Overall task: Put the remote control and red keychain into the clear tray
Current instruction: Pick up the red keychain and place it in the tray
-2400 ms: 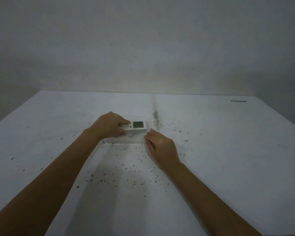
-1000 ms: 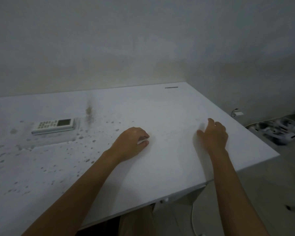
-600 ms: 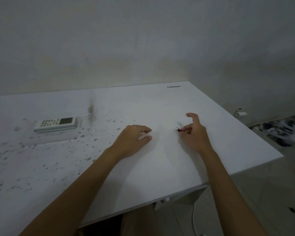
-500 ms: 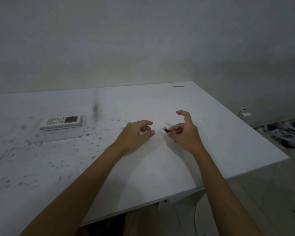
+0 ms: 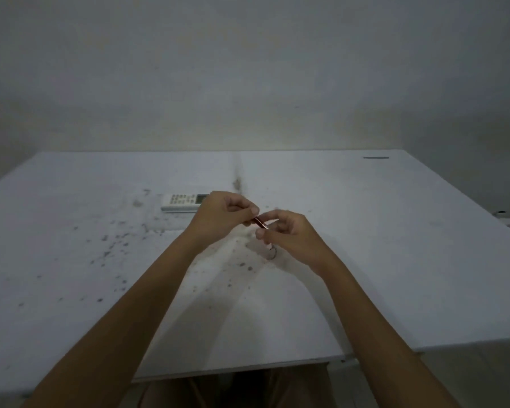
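Both hands raised over table [image 5: 365, 260]. Left hand [image 5: 218, 219] and right hand [image 5: 289, 234] pinching red keychain [image 5: 259, 222] between fingertips; ring [image 5: 272, 254] dangling. Remote control [image 5: 183, 201] lying behind left hand.

Remote control [image 5: 182, 202] lies flat on table [image 5: 395, 260], the only low obstacle. Right of it, both hands [image 5: 224, 219] meet above the surface. Left, behind and farther right: open tabletop.

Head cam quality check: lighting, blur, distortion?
Head view: dim, flat, bluish light; soft arm shadows on the table. Red keychain between left hand and right hand is small and slightly blurred. Remote control buttons unreadable. Little visible wide-angle bending.
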